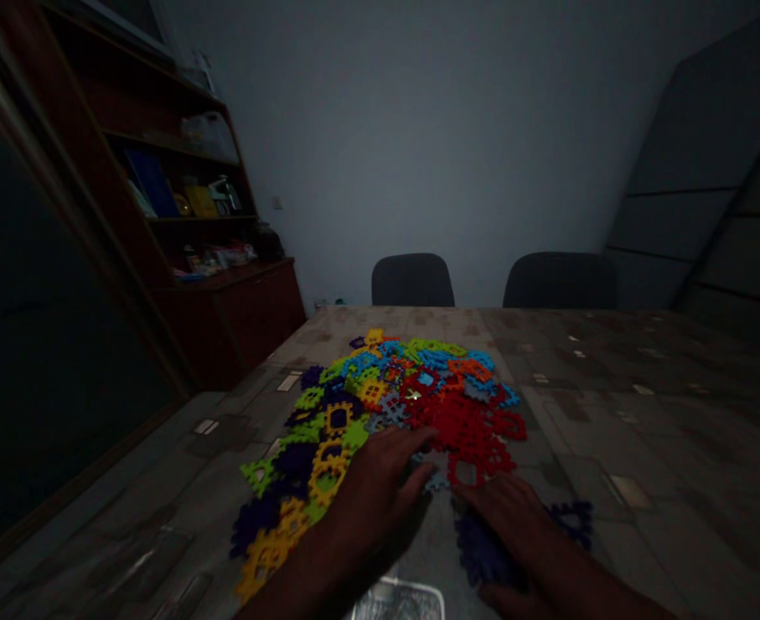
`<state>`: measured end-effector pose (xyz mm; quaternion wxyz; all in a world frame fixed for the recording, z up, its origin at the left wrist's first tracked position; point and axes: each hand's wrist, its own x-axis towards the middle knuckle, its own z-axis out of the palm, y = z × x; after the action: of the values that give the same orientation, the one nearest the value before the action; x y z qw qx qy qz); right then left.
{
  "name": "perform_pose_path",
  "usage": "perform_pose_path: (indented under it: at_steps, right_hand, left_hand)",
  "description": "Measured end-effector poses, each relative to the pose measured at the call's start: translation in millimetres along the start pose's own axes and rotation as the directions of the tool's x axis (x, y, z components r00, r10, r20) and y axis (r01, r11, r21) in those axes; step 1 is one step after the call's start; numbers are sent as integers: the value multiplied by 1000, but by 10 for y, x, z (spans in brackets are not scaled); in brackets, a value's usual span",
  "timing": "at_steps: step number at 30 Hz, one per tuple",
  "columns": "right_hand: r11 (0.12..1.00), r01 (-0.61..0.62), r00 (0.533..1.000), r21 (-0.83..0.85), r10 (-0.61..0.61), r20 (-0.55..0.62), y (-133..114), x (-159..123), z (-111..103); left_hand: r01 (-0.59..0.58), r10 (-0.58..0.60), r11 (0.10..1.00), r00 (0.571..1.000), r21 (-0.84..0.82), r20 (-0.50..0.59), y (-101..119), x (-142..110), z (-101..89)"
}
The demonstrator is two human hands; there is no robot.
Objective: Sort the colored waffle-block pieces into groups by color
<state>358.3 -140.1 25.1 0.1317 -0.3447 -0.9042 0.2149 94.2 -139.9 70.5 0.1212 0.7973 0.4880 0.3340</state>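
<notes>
Low over a patterned bench (179,491), in dim light: left hand (383,478) just below center of frame, right hand (513,517) at lower right. Between and beyond, a broad heap of notched plastic pieces, apparently gathered loosely by color: red pieces (461,422) massed at center, yellow pieces (267,555) strung with green and purple down the left flank. Left in overlapping layers, probably because of flat shapes and open middles, easy to pile but apt to snag at the notches.

Left hand open, with thumb and forefinger parted at the near edge of the heap, beside a gray piece (438,469); no clear pinch on anything. Right hand spread over dark purple pieces (476,547), perhaps to keep the small pile together. Firm grip or mere touch there: cannot tell, with the palm side hidden.

Relative to the hands: red pieces directly ahead, close to both sets of fingertips; yellow pieces to the left of the left forearm; dark purple pieces beneath and beside the right hand, with one open-centered purple piece (574,507) just to its right. At bottom center, between the forearms, a clear plastic tray (412,585), partly cut off by the frame.
</notes>
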Motion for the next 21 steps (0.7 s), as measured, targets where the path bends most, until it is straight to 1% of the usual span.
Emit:
perform_pose_path:
  at_steps: [2, 4, 6, 8, 10, 14, 17, 21]
  right_hand:
    - [999, -29, 999, 16, 29, -23, 36, -19, -81]
    - [995, -86, 995, 45, 88, -40, 93, -57, -203]
    - [988, -137, 989, 76, 141, -42, 151, -100, -319]
    - [982, -165, 986, 93, 168, -24, 185, -132, -383]
    - [984, -154, 988, 93, 154, 8, 183, -145, -375]
    - [991, -107, 992, 77, 102, 68, 113, -123, -239]
    - [990, -121, 990, 70, 114, 87, 67, -99, -180]
    - [986, -151, 985, 65, 145, 93, 53, -91, -214]
  left_hand:
    - [0, 0, 1000, 1000, 11, 9, 5, 1, -8]
    - [-5, 5, 1000, 1000, 24, 9, 5, -2, -15]
    - [-8, 7, 1000, 1000, 28, 18, 7, -4, -21]
    - [-8, 7, 1000, 999, 27, 33, 15, -5, -25]
    - [-8, 7, 1000, 999, 30, 42, 20, -5, -26]
    - [-26, 24, 999, 999, 39, 43, 4, -3, -13]
    - [-45, 43, 998, 998, 49, 35, -13, 3, -3]
    - [-68, 67, 996, 998, 49, 21, 9, 13, -19]
